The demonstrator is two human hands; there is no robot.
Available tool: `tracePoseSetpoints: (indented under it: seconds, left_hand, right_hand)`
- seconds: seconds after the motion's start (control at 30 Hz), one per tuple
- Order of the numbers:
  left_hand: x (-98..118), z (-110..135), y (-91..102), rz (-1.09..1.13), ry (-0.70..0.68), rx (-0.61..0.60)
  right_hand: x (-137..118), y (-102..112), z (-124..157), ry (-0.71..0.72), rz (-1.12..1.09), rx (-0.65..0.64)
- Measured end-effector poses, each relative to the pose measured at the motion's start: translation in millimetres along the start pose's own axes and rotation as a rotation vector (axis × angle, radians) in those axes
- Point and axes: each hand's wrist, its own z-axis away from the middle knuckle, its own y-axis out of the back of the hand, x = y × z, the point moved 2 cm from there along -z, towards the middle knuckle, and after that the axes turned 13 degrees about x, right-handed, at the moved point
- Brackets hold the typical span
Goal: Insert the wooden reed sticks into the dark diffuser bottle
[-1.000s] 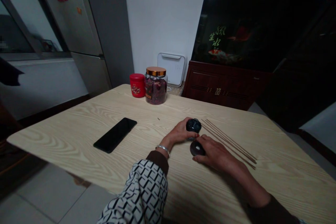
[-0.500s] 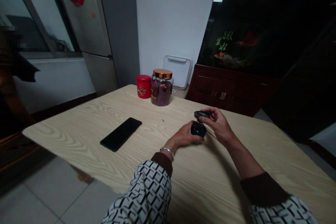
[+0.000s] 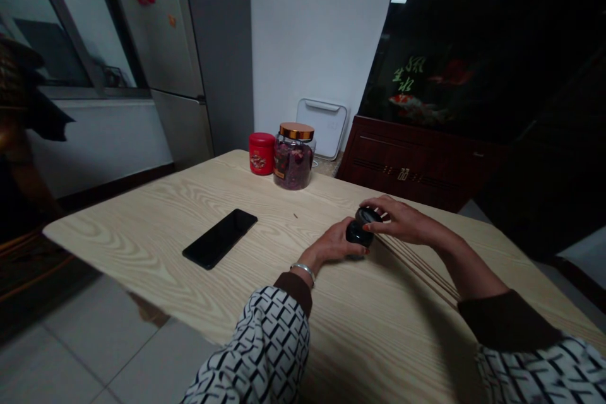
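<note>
A small glossy black jar (image 3: 358, 235) is gripped by my left hand (image 3: 335, 241), its thumb and fingers around the sides, just over the wooden table. My right hand (image 3: 400, 219) pinches a round dark lid (image 3: 368, 216) by its rim. Tilted, the lid sits against the top of the jar; whether it is seated all round I cannot tell. Part of the jar is hidden by the lid and my left fingers.
A black phone (image 3: 220, 238) lies on the table (image 3: 156, 214) to the left. Farther back stand a red canister (image 3: 262, 154) and a clear jar with dark red contents (image 3: 293, 164). A dark cabinet (image 3: 379, 158) with a fish tank is behind.
My right hand has turned flatter over the jar, its forearm swinging to the right. The lid has come down from above the jar onto its top. My left hand has barely moved.
</note>
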Motion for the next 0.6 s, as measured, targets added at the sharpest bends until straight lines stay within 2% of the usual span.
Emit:
tracePoseSetpoints:
  seconds: [0.2, 0.4, 0.53, 0.6]
  left_hand:
    - [-12, -3, -1.7, 0.043, -0.007, -0.001]
    - [-9, -2, -0.4, -0.021, -0.013, -0.004]
    - [-6, -1, -0.3, -0.049, -0.032, 0.002]
    - [-5, -1, -0.2, -0.046, -0.045, 0.006]
  right_hand:
    - [-12, 1, -9, 0.015, 0.209, -0.038]
    - [-22, 0, -15, 0.053, 0.369, -0.143]
    - [-28, -2, -15, -0.04, 0.637, -0.145]
    - [-27, -3, -11, -0.106, 0.657, -0.116]
